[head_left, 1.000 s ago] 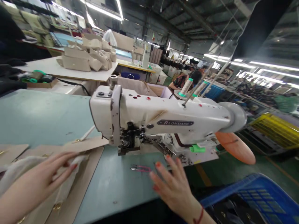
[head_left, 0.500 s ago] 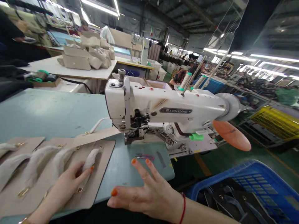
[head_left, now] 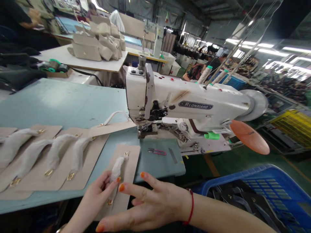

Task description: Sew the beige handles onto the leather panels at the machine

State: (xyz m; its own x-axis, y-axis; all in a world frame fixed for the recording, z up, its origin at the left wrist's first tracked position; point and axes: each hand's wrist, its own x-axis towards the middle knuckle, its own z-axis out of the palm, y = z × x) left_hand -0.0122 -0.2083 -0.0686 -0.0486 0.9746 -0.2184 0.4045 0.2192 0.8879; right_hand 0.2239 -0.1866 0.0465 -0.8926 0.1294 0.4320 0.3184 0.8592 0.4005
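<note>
My left hand [head_left: 98, 191] is closed around a wrapped white strap handle [head_left: 117, 166], which is fixed by gold rings to a beige bag panel [head_left: 130, 166]. This panel hangs partly over the front edge of the pale blue table. Beside it, my right hand [head_left: 150, 200] is spread with fingers apart, just in front of the panel's right side; whether it touches the panel I cannot tell. Several similar beige panels [head_left: 91, 155] with wrapped handles lie overlapping to the left. Behind stands a white sewing machine [head_left: 194, 105], with a beige strip [head_left: 114, 128] lying up to its needle area.
Pink-handled thread snips [head_left: 157, 151] and a flat grey blade-like strip [head_left: 173, 156] lie on the machine bed. A blue basket [head_left: 245, 171] with dark pieces stands at lower right. Beige bags [head_left: 87, 48] are piled on a table behind. Another person [head_left: 21, 26] sits at far left.
My left hand has drawn one panel away from the overlapping row, to the right and toward me. My right hand has come down and left beside it. The view has shifted slightly.
</note>
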